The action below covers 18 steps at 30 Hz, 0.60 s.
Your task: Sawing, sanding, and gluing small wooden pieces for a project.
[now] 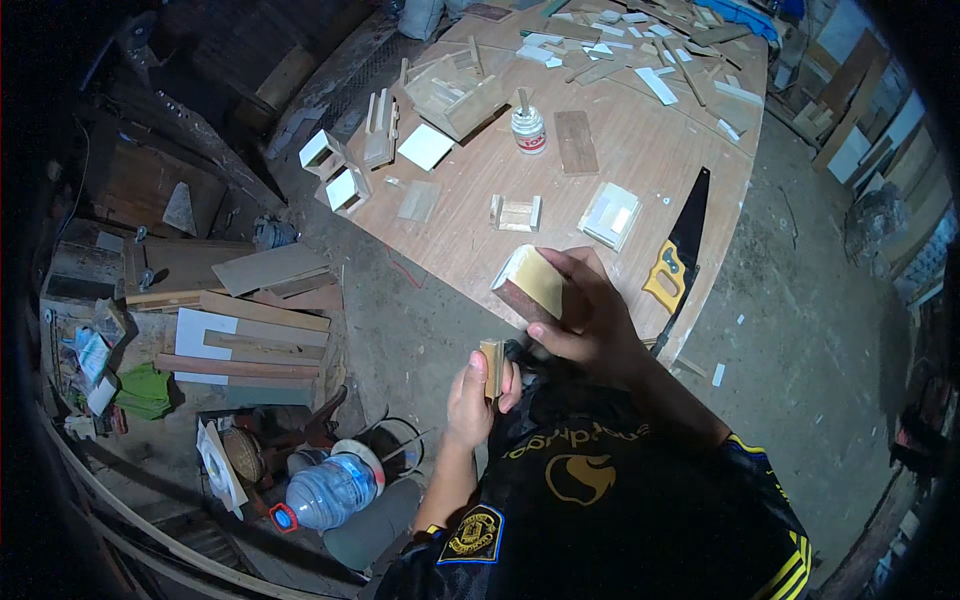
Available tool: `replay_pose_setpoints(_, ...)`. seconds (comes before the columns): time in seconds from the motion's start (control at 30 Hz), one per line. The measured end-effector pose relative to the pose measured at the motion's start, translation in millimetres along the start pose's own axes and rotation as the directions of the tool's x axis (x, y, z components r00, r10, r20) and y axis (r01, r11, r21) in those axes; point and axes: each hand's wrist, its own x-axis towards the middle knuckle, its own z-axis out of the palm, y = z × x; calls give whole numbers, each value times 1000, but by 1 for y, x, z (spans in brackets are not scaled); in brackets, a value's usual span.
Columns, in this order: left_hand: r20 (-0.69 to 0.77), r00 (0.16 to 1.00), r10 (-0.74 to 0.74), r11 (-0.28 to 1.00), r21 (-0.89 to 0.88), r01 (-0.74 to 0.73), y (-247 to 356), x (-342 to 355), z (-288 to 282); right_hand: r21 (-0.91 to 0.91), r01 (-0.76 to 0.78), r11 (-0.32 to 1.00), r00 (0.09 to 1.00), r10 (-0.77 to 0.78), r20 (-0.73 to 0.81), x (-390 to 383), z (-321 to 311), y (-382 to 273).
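Observation:
My right hand (598, 318) grips a thick block (538, 280) with a pale yellow face and a reddish-brown, rough-looking side, which looks like a sanding block. Lower and to the left, my left hand (468, 405) is closed around a small wooden piece (490, 362), held upright close to my body. The two pieces are apart. Beyond my hands, a small wooden frame (516, 213) lies on the wooden table (455, 250). To its right rests a stack of small pale panels (610, 215).
A handsaw (684, 250) with a yellow handle lies near the table's right edge. Farther back stand an open glue jar (528, 130), a brown board (576, 142) and a wooden box assembly (455, 92). Offcuts (640, 50) litter the far end. A large water bottle (330, 492) is at lower left.

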Motion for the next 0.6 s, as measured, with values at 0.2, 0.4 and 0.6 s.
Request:
replay_pose_setpoints(0.2,-241,970,-38,998,40,49,7,1,20,-71,3,997,999,1,54,-20,4,-30)
replay_pose_setpoints(0.4,14,1000,11,1000,-27,-10,-2,4,4,-341,193,920,967,-238,-94,-7,13,-4)
replay_pose_setpoints(0.6,-15,999,-45,996,-80,44,4,2,5,-334,465,820,879,-472,64,-16,11,-11)
